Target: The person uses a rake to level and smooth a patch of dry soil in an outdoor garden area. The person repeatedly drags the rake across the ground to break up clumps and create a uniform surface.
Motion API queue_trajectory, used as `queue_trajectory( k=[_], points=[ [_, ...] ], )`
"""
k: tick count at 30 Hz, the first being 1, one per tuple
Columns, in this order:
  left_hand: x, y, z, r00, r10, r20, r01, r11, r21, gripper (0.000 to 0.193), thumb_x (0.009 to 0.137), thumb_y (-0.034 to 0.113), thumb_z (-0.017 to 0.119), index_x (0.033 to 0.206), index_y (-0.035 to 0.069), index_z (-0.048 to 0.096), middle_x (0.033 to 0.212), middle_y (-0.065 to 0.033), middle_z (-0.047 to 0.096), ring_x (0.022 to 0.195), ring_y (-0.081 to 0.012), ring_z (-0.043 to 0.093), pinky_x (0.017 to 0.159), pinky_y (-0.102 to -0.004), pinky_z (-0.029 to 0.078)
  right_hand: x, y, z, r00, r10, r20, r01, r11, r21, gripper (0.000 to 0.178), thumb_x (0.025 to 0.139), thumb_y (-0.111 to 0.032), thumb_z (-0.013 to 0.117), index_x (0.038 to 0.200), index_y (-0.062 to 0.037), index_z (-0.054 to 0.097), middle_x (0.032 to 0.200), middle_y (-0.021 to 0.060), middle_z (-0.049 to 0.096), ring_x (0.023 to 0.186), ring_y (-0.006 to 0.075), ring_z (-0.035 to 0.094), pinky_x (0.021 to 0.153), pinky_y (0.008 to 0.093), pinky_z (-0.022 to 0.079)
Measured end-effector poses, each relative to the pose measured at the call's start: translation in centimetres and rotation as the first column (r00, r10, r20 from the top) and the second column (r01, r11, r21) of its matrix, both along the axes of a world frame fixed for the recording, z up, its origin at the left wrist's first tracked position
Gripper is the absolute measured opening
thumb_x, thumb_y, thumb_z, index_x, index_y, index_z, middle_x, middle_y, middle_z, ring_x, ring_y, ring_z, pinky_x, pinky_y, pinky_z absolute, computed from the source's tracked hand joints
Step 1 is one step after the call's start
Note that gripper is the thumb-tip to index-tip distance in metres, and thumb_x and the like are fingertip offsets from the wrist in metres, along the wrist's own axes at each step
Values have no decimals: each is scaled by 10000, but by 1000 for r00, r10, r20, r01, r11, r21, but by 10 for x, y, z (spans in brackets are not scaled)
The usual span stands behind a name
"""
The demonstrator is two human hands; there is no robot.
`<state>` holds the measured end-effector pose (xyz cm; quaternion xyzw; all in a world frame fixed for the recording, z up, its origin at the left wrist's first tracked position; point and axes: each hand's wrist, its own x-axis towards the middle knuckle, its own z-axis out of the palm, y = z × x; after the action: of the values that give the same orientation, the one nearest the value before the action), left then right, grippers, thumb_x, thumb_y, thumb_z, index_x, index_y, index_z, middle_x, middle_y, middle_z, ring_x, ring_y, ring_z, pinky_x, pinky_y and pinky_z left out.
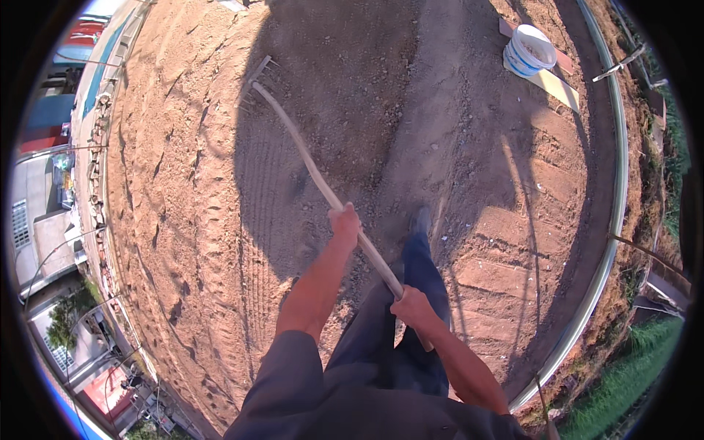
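Note:
Both my hands are wrapped around the long wooden handle of a rake [314, 170]. My left hand [345, 221] grips the shaft around its middle, while my right hand [413, 306] closes on it lower down, close to my body. From there the handle runs away up and to the left. Its toothed head [258, 71] rests at the soil, near the edge of my shadow. Fine parallel grooves mark the brown soil [268, 183] just below the head. How deep the teeth sit cannot be made out.
A white and blue bucket [529, 51] stands at the far right, beside a pale board [556, 89]. Along the right curves a pale raised edge [620, 147], with green plants beyond. Buildings and clutter line the left side. My foot [421, 220] is ahead on the soil.

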<state>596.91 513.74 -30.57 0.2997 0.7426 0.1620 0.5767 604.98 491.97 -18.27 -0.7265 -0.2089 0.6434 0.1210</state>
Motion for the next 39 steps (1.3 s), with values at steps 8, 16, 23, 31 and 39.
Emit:
queue_trajectory(
  k=[8, 16, 23, 31, 39],
  points=[
    [-65, -11, -33, 678, -448, -583, 531, 847, -33, 422, 846, 269, 573, 1062, -41, 386, 938, -289, 601, 903, -422, 605, 808, -450, 478, -75, -94, 2, 988, -116, -103, 95, 977, -191, 316, 686, -194, 590, 941, -6, 587, 882, 232, 630, 891, 393, 605, 784, 442, 466],
    [-73, -177, -20, 772, -410, -486, 416, 904, -102, 416, 855, 289, 559, 1069, -5, 358, 924, -311, 601, 910, -465, 585, 794, -501, 454, -103, -286, 26, 993, -113, 31, 117, 928, -355, 289, 645, -191, 651, 884, -35, 604, 768, 173, 635, 760, 325, 635, 710, 407, 491],
    [-109, -384, 12, 773, -451, -447, 390, 893, -226, 396, 848, 293, 562, 1030, 4, 363, 875, -307, 597, 860, -474, 584, 740, -503, 455, -170, -510, 70, 983, -50, 179, 117, 916, -383, 241, 635, -228, 678, 805, -63, 633, 701, 179, 628, 726, 340, 641, 665, 439, 492],
    [-147, -564, 100, 987, -157, -42, 117, 865, -489, 331, 764, 244, 699, 864, 43, 457, 545, -62, 505, 420, -149, 514, 399, -304, 445, -176, -624, 242, 959, 51, 277, 155, 726, -670, 212, 644, -189, 671, 796, -49, 629, 683, 198, 621, 714, 350, 643, 654, 441, 495],
    [-83, -580, 149, 909, 378, 177, -36, 492, -870, 194, 799, 91, 631, 746, 71, 446, 634, -40, 457, 570, -204, 523, 572, -378, 488, -83, -688, 311, 892, 267, 365, 113, 651, -751, 182, 653, -161, 661, 799, -58, 629, 689, 212, 621, 721, 363, 642, 659, 448, 498]
  ],
)
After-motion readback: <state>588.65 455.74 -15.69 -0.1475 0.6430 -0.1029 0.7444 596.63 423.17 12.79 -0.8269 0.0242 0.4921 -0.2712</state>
